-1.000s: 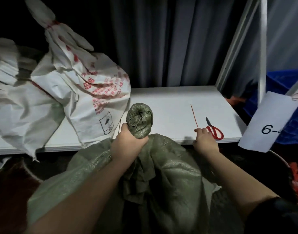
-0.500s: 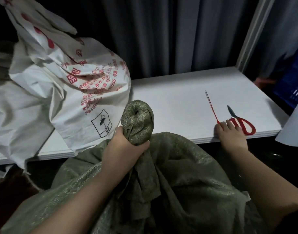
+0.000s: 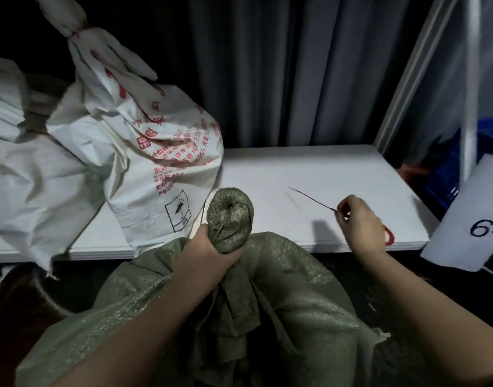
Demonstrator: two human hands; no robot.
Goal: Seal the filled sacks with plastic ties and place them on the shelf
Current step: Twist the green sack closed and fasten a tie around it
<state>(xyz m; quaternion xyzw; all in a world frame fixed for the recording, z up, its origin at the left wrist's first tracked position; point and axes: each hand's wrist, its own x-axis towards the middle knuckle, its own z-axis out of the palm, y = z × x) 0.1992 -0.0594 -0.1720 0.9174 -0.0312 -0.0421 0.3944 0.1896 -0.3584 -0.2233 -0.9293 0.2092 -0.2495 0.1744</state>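
A filled green woven sack point(image 3: 295, 308) fills the foreground below the white shelf point(image 3: 309, 169). My left hand point(image 3: 212, 252) grips its twisted, bunched neck point(image 3: 229, 219) and holds it upright. My right hand point(image 3: 357, 224) pinches one end of a thin red plastic tie point(image 3: 312, 199), lifted just above the shelf's front right part; the tie points away to the upper left. A white sack with red print point(image 3: 156, 152), its neck tied in red point(image 3: 75, 32), lies on the shelf at the left.
Another white sack point(image 3: 30, 174) lies at the far left of the shelf. Red scissor handles point(image 3: 389, 236) peek out behind my right hand. A paper label reading "6-" point(image 3: 474, 213) hangs at the right beside a blue crate point(image 3: 488, 163). Grey curtain hangs behind.
My right hand has picked the red tie up off the shelf and now pinches it by its near end. My left hand keeps its grip on the green sack's neck.
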